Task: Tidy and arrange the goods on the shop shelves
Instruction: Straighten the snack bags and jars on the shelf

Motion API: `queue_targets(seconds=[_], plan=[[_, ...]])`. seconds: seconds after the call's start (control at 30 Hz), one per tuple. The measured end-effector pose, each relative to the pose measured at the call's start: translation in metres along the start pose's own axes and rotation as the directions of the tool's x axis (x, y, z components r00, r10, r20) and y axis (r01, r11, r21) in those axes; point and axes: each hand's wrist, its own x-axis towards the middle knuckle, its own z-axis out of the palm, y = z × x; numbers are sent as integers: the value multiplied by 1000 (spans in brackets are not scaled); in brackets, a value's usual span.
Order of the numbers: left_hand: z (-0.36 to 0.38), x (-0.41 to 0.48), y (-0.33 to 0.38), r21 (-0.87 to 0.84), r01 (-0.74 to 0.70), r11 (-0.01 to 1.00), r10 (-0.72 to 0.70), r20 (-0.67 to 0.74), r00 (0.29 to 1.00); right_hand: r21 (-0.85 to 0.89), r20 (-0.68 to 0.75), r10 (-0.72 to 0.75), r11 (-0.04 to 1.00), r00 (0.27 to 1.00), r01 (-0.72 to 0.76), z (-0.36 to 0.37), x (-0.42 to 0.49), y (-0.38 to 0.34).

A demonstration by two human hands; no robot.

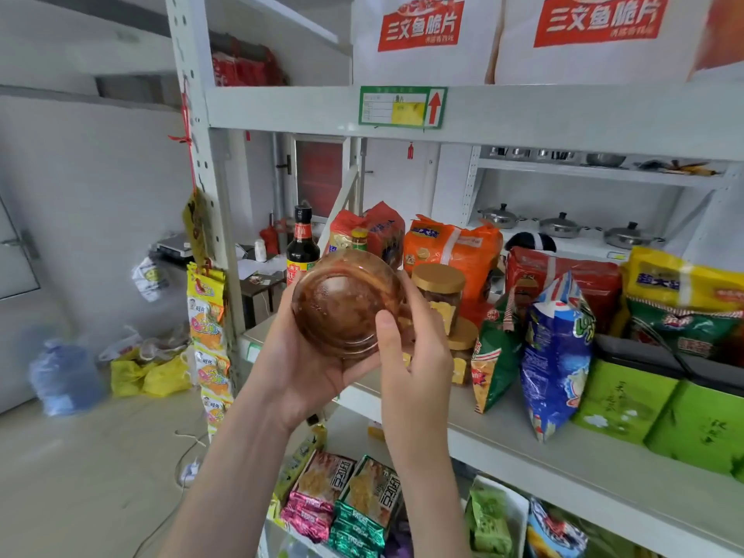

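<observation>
Jar [342, 304]: clear, reddish-brown paste inside, base twd camera.
L hand [300, 368]: grips it from below.
R hand [414, 344]: grips side, thumb on base.

Bright, even, whitish light fills the room, and its source cannot be told. Shadows are soft and faint, deepest just under the upper shelf [563, 114]. The white bags [422, 62] at the top look nearly washed out. Small glints sit on the jar [342, 304]. The wide lens bows the post [189, 114] and the shelf edges, more so toward the borders. The water bottle [64, 376] and floor [100, 457] at the left look smeared. The far pots [561, 225] are soft, and small print is illegible.
</observation>
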Motion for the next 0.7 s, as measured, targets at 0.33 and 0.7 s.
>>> queue_targets(seconds=[0.33,0.7], plan=[[18,-14,-12,-231,106,967,-80,120,990,-74,-122,-104,993,987,95,-16,-11,-18],[28,-27,-27,-76,-83,994,88,54,995,-64,-105,-6,998,994,-1,-30,-31,-18]])
